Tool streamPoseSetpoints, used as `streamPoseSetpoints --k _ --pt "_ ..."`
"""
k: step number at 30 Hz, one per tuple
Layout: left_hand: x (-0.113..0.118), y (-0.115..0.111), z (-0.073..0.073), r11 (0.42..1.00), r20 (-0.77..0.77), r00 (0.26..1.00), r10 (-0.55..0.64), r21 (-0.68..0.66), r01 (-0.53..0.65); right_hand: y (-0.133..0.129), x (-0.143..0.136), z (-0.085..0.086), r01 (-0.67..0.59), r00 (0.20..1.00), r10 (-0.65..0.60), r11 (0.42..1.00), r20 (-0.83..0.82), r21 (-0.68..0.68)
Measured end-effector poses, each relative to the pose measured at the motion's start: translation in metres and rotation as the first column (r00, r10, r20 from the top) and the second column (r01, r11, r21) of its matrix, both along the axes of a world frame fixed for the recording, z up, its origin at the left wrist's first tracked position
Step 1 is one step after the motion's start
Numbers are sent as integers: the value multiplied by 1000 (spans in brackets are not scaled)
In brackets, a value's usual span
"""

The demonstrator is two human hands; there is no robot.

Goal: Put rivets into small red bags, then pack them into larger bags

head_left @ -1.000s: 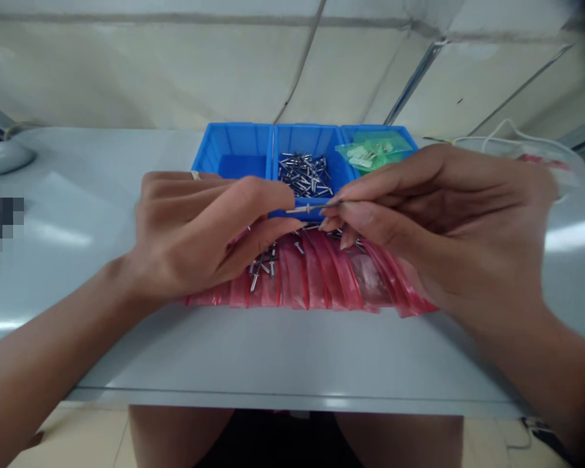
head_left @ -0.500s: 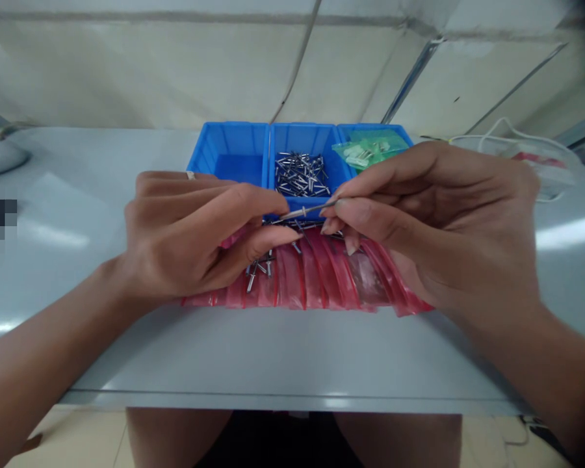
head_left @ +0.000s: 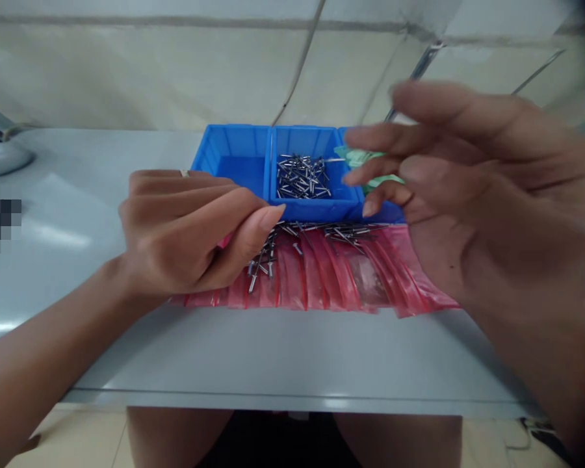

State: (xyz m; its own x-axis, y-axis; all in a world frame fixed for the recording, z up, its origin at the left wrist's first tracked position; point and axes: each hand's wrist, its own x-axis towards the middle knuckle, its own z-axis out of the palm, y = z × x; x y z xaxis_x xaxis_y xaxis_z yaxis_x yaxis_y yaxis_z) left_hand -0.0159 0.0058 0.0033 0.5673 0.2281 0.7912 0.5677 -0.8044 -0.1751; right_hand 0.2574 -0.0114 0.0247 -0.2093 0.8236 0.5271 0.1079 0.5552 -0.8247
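My left hand (head_left: pixel 195 234) is closed, thumb pressed against the curled index finger, above the left part of a row of pink zip bags (head_left: pixel 316 279). The blind rivet seen between both hands a moment ago is now out of sight, within these left fingers. My right hand (head_left: pixel 478 175) is raised at the right with its fingers apart, blurred by motion, and nothing shows in it. Loose blind rivets (head_left: pixel 344 233) lie across the tops of the bags, and others (head_left: pixel 260 266) lie beside my left thumb. More blind rivets (head_left: pixel 302 177) fill the middle blue bin (head_left: pixel 316 211).
Left of the middle bin stands a blue bin (head_left: pixel 241 166) whose visible floor is bare. Green plastic bags (head_left: pixel 361 158) sit in the right bin, partly behind my right fingers. A wall (head_left: pixel 151 78) rises behind the grey table (head_left: pixel 273 357).
My right hand has let go of the blind rivet, opened, and moved up and to the right. The left thumb has closed against the index finger; the left hand stays nearly in place.
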Motion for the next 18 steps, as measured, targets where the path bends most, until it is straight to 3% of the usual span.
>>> streamPoseSetpoints --k 2,4,6,8,10,18 --pt "2 1 0 1000 15 1000 1 20 -2 0 1 -3 -28 966 -22 982 259 187" --pt "4 2 1 1000 25 1000 5 25 -6 3 3 -9 -201 827 -39 911 561 359" --pt "5 3 1 999 36 999 15 30 -16 10 5 -16 -401 636 -89 811 767 426" --pt "5 5 1 999 34 999 11 50 -13 15 8 -21 -499 524 -113 762 844 412" --pt "5 5 1 997 22 1000 -1 77 0 17 10 -22 -517 496 -93 767 864 379" --pt "6 5 3 996 5 1000 -13 87 13 9 2 -26 -506 550 -85 758 831 412"
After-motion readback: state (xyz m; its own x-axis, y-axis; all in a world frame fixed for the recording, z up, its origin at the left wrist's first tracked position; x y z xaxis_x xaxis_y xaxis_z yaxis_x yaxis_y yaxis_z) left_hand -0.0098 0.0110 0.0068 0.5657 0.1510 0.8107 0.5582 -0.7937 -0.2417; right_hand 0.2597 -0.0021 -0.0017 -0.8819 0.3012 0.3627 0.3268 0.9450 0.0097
